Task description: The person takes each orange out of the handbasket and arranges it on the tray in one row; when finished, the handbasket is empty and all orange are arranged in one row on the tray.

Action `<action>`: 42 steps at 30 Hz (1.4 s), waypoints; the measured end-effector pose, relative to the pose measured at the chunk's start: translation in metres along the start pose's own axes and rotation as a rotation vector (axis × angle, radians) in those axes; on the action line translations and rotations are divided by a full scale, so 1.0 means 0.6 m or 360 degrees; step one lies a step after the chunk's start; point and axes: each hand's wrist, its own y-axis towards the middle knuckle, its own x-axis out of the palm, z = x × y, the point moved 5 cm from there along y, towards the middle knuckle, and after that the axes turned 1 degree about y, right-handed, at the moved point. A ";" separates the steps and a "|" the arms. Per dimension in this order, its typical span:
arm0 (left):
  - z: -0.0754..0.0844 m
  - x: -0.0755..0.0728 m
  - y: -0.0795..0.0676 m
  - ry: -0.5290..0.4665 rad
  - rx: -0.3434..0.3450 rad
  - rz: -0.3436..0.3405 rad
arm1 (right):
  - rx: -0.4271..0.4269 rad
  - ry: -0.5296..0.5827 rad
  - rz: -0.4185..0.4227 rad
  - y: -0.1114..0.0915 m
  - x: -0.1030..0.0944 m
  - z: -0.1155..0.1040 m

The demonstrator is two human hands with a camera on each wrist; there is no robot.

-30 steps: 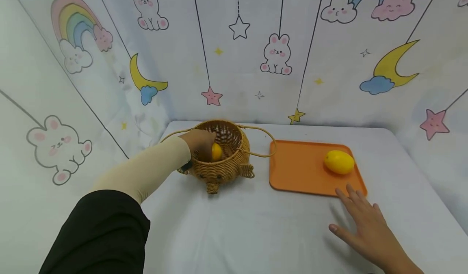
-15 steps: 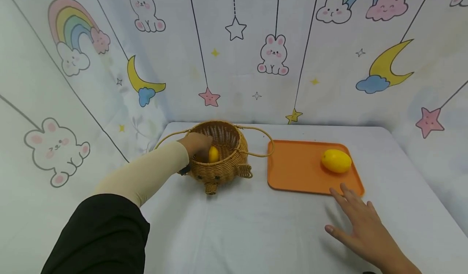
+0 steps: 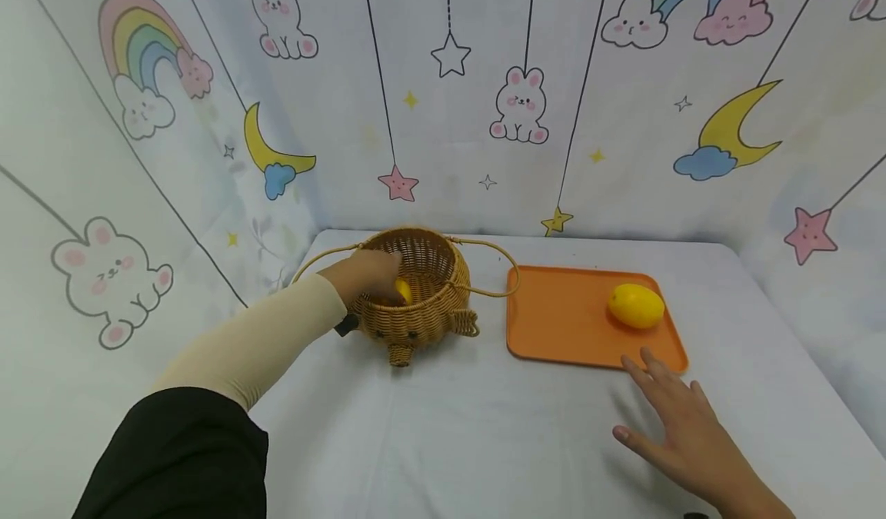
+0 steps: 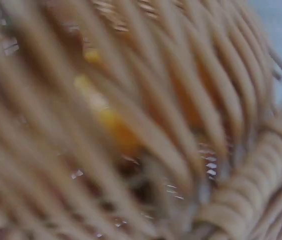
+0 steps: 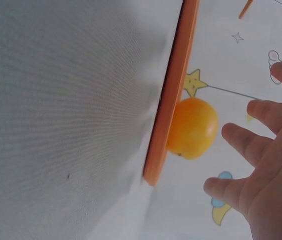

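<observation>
Head view: one wicker basket [image 3: 415, 323], animal-faced, mouth upward, on a white cloth [image 3: 484, 427]; left hand [image 3: 367, 274] reaching in over the rim, touching or just beside a yellow object [image 3: 404, 290] within; whether it pinches that object cannot be told. One looped handle [image 3: 517, 273], extending toward an orange tray [image 3: 561, 315], overlapping its near corner in sight; contact uncertain. One yellow fruit [image 3: 636, 306], lemon-like, lying on the tray's right part. Right hand [image 3: 681, 434], near the tray's front edge, fingers spread, holding nothing. Left wrist view: blurred wickerwork, yellow glimpsed through the gaps; grip undetermined. Judged good practice: fingertips round the object's middle, a firm pinch before any lift, wrist raised clear of rim and handle. Right wrist view: spread fingers apart from fruit and tray; best held there, out of the way.
</observation>
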 end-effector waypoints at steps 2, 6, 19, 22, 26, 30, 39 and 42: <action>0.001 -0.003 -0.013 -0.0117 0.0064 0.0061 | -0.0005 -0.0002 0.0003 0.001 0.000 0.000; 0.005 -0.009 -0.050 -0.0573 0.0240 0.0252 | 0.0009 -0.0003 -0.0023 0.004 0.001 0.000; 0.069 0.052 -0.166 -0.2045 0.1050 0.0853 | -0.0010 0.0046 -0.0012 0.000 0.005 0.001; 0.090 0.069 -0.182 -0.1998 0.1095 0.0927 | -0.0043 0.0059 0.0027 -0.001 0.005 0.000; 0.123 0.089 -0.202 -0.1567 0.1036 0.1123 | -0.0053 0.0064 0.0038 -0.002 0.006 0.000; 0.163 0.113 -0.212 -0.0967 0.1054 0.1301 | -0.0069 0.0059 0.0053 -0.003 0.005 -0.002; 0.230 0.173 -0.204 -0.0185 0.0998 0.1260 | -0.0030 0.0049 -0.0033 0.002 0.013 -0.008; 0.242 0.189 -0.201 -0.0059 0.0917 0.1122 | 0.0003 0.0036 -0.0089 0.003 0.018 -0.009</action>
